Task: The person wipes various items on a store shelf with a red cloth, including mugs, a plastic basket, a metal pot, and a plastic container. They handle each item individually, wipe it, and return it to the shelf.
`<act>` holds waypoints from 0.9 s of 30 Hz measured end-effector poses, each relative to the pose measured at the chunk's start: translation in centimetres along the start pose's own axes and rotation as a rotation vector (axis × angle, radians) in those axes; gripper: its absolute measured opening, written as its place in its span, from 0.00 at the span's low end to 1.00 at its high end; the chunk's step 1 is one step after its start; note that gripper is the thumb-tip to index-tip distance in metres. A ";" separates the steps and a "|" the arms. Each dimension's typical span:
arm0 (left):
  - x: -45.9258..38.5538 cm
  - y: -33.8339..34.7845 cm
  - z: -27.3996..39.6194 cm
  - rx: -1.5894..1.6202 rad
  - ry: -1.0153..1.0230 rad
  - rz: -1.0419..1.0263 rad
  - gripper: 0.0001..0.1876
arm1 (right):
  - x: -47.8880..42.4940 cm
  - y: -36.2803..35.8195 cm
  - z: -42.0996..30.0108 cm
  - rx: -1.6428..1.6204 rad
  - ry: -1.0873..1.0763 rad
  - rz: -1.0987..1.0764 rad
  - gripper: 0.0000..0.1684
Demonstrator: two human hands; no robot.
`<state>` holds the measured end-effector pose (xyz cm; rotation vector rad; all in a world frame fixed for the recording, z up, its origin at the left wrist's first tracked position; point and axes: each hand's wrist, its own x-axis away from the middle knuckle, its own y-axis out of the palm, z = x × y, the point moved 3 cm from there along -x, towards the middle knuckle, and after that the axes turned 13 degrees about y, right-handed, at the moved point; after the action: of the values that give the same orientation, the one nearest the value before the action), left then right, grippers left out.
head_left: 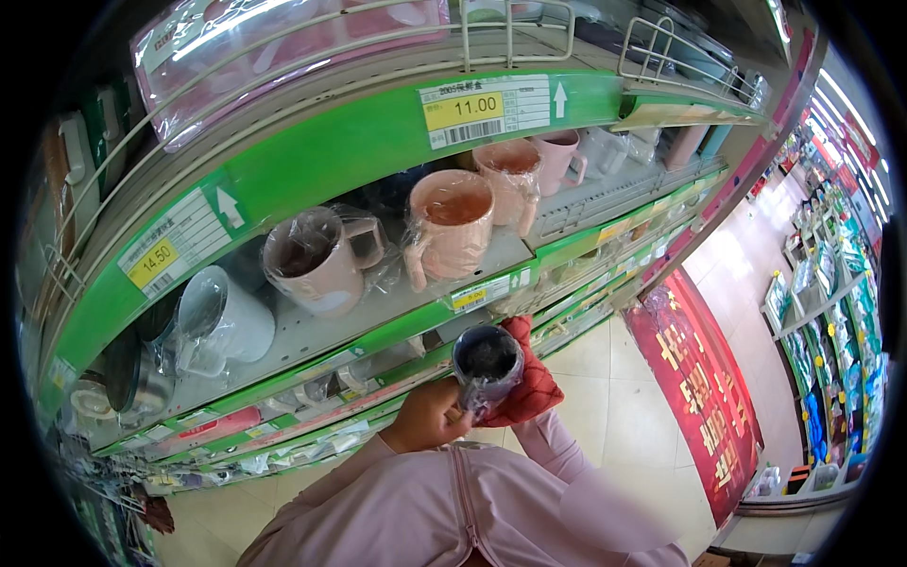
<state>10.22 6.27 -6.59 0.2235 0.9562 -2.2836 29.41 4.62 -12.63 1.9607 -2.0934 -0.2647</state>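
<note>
A dark blue mug (487,358) in clear plastic wrap is held in front of my chest, below the shelf edge. My left hand (430,417) grips it at its lower left, near the handle side. A red cloth (528,386) lies against the mug's right side; my right hand is hidden under or behind it, with only the pink sleeve showing. On the shelf stand a wrapped white mug (237,319), a wrapped pale pink mug (315,266), a wrapped peach mug (452,223), another peach mug (506,184) and a pink mug (560,163).
A green shelf edge (305,177) with price tags runs above the mugs, topped by a wire guard. More stocked shelves lie below. On the tiled floor at right is a red mat (698,397) with yellow writing; another goods rack (815,312) stands beyond it.
</note>
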 end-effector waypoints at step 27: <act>-2.3 0.8 -0.3 -0.092 -0.027 0.173 0.12 | 1.3 -2.1 -2.2 -0.035 -0.055 0.137 0.27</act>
<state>12.48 7.24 -6.41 0.2266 0.9869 -2.0754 31.97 3.25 -11.11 1.7999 -2.2301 -0.3293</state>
